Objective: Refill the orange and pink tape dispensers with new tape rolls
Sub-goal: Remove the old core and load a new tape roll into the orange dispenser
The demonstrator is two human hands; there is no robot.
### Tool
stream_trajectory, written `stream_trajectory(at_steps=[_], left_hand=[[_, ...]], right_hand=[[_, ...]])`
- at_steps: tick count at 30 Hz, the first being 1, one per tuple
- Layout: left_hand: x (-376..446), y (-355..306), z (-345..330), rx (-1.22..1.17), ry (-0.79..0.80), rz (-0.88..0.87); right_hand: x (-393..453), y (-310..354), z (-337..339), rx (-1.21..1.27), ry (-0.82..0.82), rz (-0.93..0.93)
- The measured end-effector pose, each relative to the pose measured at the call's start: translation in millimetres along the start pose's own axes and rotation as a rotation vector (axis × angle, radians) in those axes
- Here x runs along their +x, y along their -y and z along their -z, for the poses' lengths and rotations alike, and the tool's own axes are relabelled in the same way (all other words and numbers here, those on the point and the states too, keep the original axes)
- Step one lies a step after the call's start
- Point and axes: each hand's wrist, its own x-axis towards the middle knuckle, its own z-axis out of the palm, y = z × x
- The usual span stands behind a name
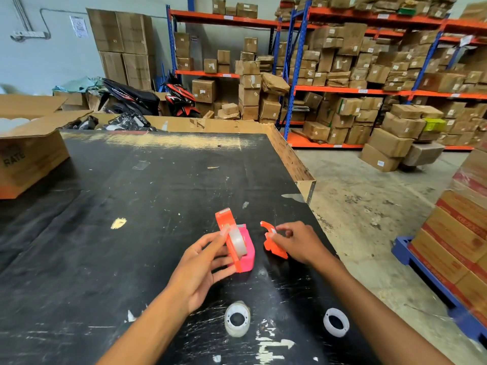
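My left hand grips the orange tape dispenser with a clear tape roll set in it. Right behind it, touching, lies the pink dispenser on the black table. My right hand pinches a separate orange dispenser piece just to the right, resting on the table. Nearer to me lie a clear tape roll and an empty white core ring.
An open cardboard box stands at the table's left back. The table's right edge drops to a concrete floor. Stacked cartons on a blue pallet stand at right. Shelves of boxes fill the background.
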Motion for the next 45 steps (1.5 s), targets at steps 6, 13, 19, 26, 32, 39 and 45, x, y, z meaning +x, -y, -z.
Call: stream_trajectory(at_steps=[6,13,19,26,32,39,45], left_hand=[[-8.1,-0.8,0.6,0.027,-0.023,-0.003],[-17.9,-5.5,7.4,0.021,0.001,0.007],[-25.3,-6.9,1.8,0.020,0.055,0.016],[-36.0,-8.1,-3.0,0.046,0.090,-0.037],[-44.6,-12.2,-5.7,0.058,0.044,-0.135],[-49.3,-14.1,-10.8,0.051,0.027,-0.230],[-51.2,-19.1,-7.9,0.103,0.097,-0.303]], right_hand=[[5.0,-6.0,-21.4,-0.143,-0.006,-0.033],[-48.3,33.2,-2.7,0.815,0.208,-0.029],[-93.0,55.4,-3.4,1.058,0.275,0.055],[-108.2,59.6,-3.3,0.995,0.149,0.074],[-117.1,67.0,-7.0,0.947,0.074,0.140],[-121.2,76.0,-9.6,0.934,0.026,0.178],[-120.5,82.3,-7.2,0.917,0.002,0.234]])
